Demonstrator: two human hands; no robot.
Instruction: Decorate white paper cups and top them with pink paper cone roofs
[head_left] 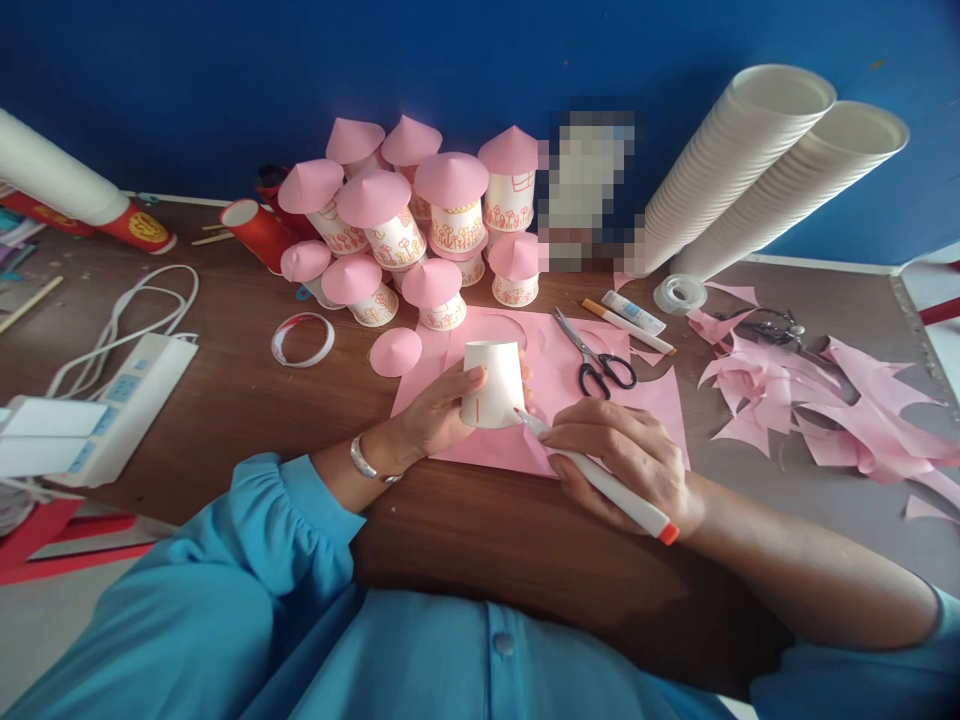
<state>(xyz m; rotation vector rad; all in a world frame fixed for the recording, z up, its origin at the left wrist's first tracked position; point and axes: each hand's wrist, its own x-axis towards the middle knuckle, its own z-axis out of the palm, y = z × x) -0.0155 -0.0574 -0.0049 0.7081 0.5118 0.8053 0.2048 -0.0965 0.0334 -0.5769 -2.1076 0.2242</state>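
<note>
A white paper cup (pixel 495 380), upside down, is gripped at its left side by my left hand (pixel 444 408); fingertips show at its far right edge. One short red-orange stroke marks the cup's lower left. In my right hand (pixel 626 455) is a white marker pen (pixel 615 490) with an orange end; its tip meets or nearly meets the cup's lower right edge. Under the cup lie pink paper sheets (pixel 540 450). Black-handled scissors (pixel 592 360) rest on the sheets, half open. Behind stand several decorated cups (pixel 397 240) with pink cone roofs (pixel 375 198).
Tall stacks of paper cups (pixel 735 160) lean at the back right. Pink scraps (pixel 780 385), a clear tape roll (pixel 680 294) and another marker (pixel 628 327) lie right. At left are a tape ring (pixel 302 340), a red cup (pixel 255 233) and a power strip (pixel 124 410) with white cable.
</note>
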